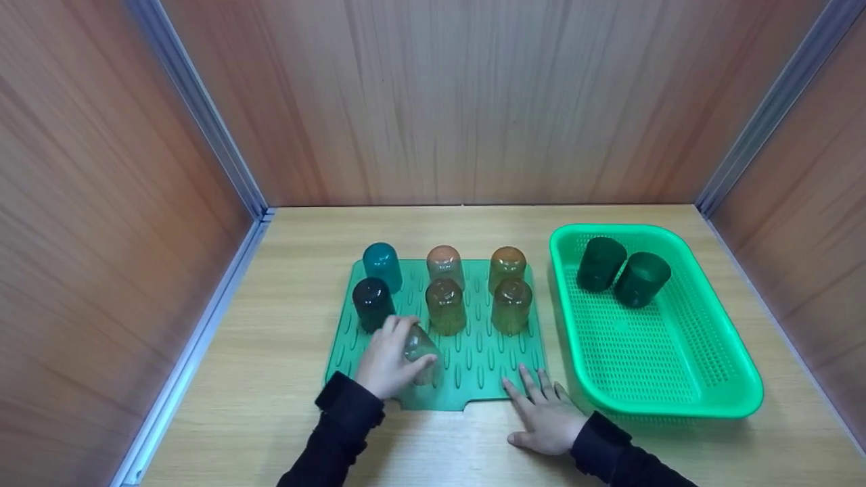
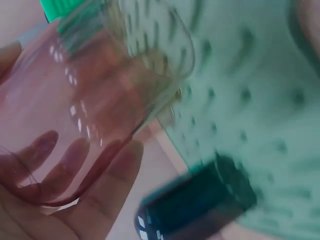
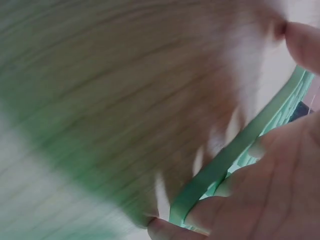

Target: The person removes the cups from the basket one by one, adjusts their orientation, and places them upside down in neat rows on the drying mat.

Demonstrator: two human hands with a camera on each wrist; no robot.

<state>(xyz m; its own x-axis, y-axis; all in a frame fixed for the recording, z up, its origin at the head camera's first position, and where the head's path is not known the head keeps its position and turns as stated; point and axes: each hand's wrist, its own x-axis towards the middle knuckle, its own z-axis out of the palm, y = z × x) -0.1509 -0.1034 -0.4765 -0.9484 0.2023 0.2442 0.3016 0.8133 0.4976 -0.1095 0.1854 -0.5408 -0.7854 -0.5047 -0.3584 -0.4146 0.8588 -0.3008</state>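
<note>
My left hand (image 1: 388, 360) grips a clear cup (image 1: 421, 343), its thumb and fingers round the sides, over the near left part of a green ridged mat (image 1: 479, 385). In the left wrist view the clear cup (image 2: 115, 95) has its rim toward the mat; whether they touch I cannot tell. Just beyond stands an upside-down dark cup (image 1: 373, 303). My right hand (image 1: 547, 421) lies with fingers spread at the mat's near right edge, fingertips on it and thumb on the table. The right wrist view shows those fingers (image 3: 210, 212) along the mat's edge.
Upside down on the mat stand a blue cup (image 1: 383, 266), a pinkish cup (image 1: 444, 264), an orange-tinted cup (image 1: 507, 266) and two brownish cups. A green basket (image 1: 717, 318) on the right holds two dark green cups (image 1: 641, 279). Wood panels enclose the table.
</note>
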